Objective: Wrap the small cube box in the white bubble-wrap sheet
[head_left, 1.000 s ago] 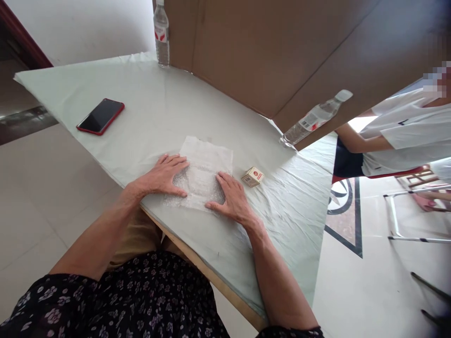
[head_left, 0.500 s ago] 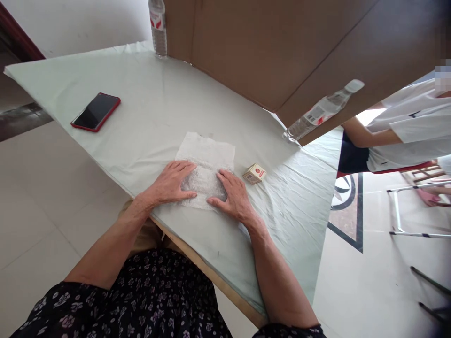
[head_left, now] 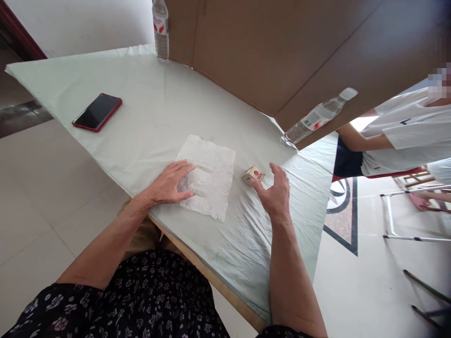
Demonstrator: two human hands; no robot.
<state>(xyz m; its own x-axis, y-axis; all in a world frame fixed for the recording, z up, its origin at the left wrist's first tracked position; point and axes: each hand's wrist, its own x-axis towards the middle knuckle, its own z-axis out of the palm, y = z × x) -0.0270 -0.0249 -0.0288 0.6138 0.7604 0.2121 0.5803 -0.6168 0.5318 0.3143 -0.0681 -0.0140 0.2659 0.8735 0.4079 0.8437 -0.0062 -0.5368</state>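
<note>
Left grip (head_left: 167,183) here, fingers spread apart, over the left side of the bubble-wrap sheet (head_left: 213,183) on the bench (head_left: 236,258): likely light, floppy, best pinched at an edge, long axis running away from the body, leaning right. Right grip (head_left: 276,192) sits apart beside the small carton (head_left: 252,174), contact unclear: probably light, crushable, squeeze opposite sides gently; red print angles upward, long axis hard to tell.

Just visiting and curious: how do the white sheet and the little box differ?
The white sheet lies spread out, thin, while the little box is compact and has height. The sheet looks plain and whitish; the box is cream with red print. Both rest on the pale tablecloth.
</note>
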